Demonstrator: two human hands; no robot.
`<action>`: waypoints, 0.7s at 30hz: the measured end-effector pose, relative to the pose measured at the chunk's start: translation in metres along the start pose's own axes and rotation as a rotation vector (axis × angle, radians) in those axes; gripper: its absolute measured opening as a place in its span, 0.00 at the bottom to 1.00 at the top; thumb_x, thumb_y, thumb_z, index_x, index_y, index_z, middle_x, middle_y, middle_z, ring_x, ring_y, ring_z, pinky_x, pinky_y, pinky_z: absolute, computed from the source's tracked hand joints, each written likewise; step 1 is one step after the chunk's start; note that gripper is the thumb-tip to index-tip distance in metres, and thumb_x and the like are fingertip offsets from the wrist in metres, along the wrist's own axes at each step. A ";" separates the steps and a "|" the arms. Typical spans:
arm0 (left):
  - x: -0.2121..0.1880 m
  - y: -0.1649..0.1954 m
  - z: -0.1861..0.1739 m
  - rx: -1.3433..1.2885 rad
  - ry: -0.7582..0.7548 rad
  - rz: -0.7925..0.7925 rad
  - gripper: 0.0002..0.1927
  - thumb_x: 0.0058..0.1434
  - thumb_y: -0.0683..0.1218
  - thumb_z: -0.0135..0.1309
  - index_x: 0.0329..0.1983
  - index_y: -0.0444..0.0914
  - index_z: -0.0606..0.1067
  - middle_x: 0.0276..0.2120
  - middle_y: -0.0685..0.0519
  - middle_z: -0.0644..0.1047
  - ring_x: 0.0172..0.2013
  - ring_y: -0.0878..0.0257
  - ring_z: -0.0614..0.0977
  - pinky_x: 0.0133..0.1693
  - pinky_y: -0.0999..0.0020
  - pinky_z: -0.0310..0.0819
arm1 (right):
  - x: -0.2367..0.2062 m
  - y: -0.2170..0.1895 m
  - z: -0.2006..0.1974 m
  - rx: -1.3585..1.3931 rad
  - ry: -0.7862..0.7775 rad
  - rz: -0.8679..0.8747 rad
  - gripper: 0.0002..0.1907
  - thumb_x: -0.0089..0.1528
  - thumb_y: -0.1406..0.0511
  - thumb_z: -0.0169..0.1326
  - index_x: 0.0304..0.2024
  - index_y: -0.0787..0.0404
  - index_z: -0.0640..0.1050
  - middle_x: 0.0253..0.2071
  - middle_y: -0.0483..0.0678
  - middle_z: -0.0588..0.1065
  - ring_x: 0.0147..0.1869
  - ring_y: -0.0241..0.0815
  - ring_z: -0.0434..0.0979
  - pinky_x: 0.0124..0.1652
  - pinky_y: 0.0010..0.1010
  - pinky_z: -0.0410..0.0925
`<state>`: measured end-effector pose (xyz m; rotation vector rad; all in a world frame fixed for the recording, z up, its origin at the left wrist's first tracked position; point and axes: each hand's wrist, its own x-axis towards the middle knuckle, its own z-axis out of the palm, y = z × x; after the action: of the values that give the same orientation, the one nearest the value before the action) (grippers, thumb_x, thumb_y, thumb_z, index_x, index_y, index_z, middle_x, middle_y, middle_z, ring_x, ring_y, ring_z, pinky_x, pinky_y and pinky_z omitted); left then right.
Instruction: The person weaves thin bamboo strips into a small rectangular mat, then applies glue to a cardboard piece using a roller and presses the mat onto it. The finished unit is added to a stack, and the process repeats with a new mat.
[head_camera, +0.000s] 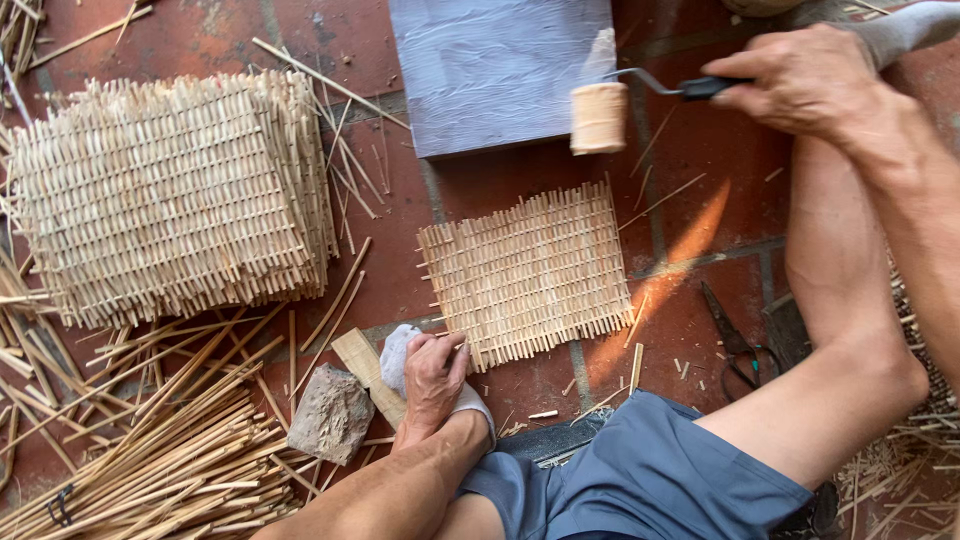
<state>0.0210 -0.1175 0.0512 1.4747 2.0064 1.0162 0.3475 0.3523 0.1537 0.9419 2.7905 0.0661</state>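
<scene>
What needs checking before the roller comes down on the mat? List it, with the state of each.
1. Roller gripped by right hand: ok.
2. Woven mat lying flat on the tile floor: ok.
3. Left hand pinning the mat's near corner: ok.
4. Roller loaded from the grey board: cannot tell.
5. Scissors off the mat: ok.
6. Loose sticks off the mat: ok.
</scene>
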 end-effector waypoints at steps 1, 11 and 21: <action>0.000 -0.001 0.001 0.012 0.008 0.014 0.08 0.56 0.41 0.63 0.39 0.38 0.80 0.22 0.51 0.76 0.29 0.54 0.78 0.47 0.60 0.69 | -0.019 0.018 0.003 -0.055 -0.033 0.064 0.22 0.66 0.48 0.58 0.59 0.44 0.82 0.40 0.45 0.81 0.41 0.44 0.81 0.41 0.38 0.74; 0.002 -0.011 0.005 0.024 0.001 -0.065 0.08 0.58 0.41 0.61 0.41 0.37 0.80 0.31 0.49 0.79 0.34 0.54 0.79 0.44 0.59 0.68 | -0.130 0.049 -0.013 0.906 0.564 0.388 0.13 0.76 0.73 0.55 0.64 0.67 0.76 0.49 0.49 0.78 0.46 0.31 0.76 0.47 0.21 0.70; 0.013 -0.017 0.012 0.220 0.097 -0.067 0.11 0.58 0.43 0.61 0.44 0.36 0.80 0.47 0.47 0.81 0.50 0.49 0.79 0.53 0.53 0.67 | -0.073 0.087 0.028 0.245 0.724 0.455 0.08 0.65 0.77 0.48 0.44 0.73 0.76 0.37 0.55 0.79 0.40 0.43 0.81 0.39 0.32 0.71</action>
<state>0.0150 -0.1041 0.0319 1.4810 2.2830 0.8775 0.4616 0.3774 0.1475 1.9338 3.1725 0.1614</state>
